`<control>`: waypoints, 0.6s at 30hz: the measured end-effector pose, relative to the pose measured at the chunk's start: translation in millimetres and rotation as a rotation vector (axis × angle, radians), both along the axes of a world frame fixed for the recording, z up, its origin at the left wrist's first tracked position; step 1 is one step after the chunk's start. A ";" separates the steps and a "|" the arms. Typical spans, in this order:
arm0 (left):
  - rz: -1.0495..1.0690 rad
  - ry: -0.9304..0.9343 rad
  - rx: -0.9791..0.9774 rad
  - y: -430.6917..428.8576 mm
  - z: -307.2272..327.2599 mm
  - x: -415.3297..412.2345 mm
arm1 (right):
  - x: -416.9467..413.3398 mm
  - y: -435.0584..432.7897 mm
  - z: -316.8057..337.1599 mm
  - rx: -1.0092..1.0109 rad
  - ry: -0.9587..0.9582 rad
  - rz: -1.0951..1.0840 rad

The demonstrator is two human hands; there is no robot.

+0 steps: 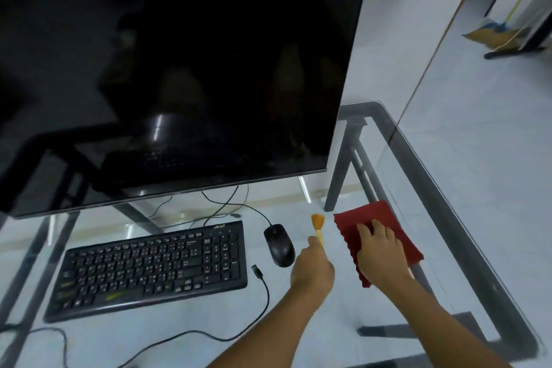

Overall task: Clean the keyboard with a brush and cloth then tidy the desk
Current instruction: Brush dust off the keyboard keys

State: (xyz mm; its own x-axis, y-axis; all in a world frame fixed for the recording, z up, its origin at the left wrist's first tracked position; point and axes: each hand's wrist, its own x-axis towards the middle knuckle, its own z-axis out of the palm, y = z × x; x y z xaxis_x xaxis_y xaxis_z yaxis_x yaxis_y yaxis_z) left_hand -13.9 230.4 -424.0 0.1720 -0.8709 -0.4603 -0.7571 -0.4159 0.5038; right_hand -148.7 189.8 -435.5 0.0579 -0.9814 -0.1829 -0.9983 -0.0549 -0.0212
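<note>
A black keyboard (155, 269) lies on the glass desk (328, 323), left of a black mouse (279, 243). My left hand (312, 267) grips the handle of a small brush (318, 224) with orange bristles pointing away from me, between the mouse and the cloth. A folded red cloth (376, 215) lies flat on the desk at the right. My right hand (380, 251) rests on top of it with fingers spread flat.
A large dark monitor (179, 69) stands behind the keyboard and fills the upper left. A loose black cable with a USB plug (257, 271) runs across the desk in front of the keyboard. The desk's right edge (448, 203) is close to the cloth.
</note>
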 end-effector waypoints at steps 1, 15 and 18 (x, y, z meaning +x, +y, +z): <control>0.008 0.019 0.002 1.2 1.4 1.3 | 3.7 1.1 2.0 -0.021 -0.042 0.050; 0.261 0.593 -0.202 50.0 84.2 102.3 | 108.0 24.8 55.9 -0.131 -0.654 0.656; 0.389 0.641 -0.316 70.3 87.1 150.3 | 147.2 29.4 62.3 -0.229 -0.685 0.700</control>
